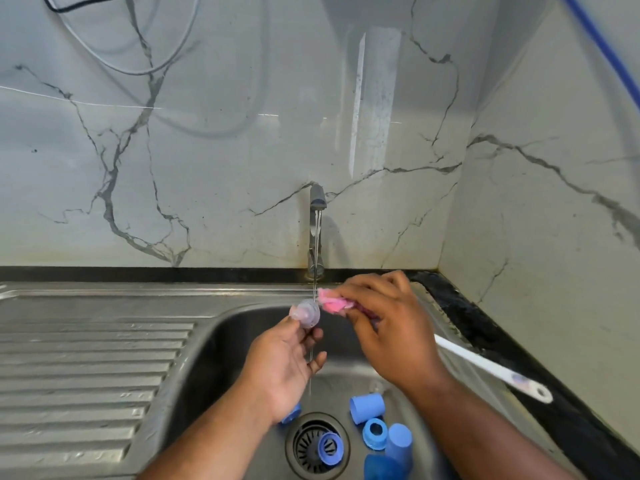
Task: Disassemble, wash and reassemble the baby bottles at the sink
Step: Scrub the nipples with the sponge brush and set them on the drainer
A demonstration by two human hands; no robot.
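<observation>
Against a marble-veined wall, at the steel sink (221, 341) mid-frame, a clear teat (306, 313) is pinched in the left hand (282, 368) under the tap (317, 230) stream while a pink brush (332, 301) is gripped in the right hand (384, 327); washing is judged underway, rinsing next, blue bottle parts (372, 420) awaiting at lower centre.

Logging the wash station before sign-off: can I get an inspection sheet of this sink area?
Surface: steel sink, wet; tap running.
Job's things: clear teat under the stream; blue caps and rings around the drain.
Clutter: nothing seen.
Grippers: left hand holds the teat; right hand grips the pink brush, white handle.
Cables: grey loops on the wall; blue hose.
Surroundings: marble-look walls.
</observation>
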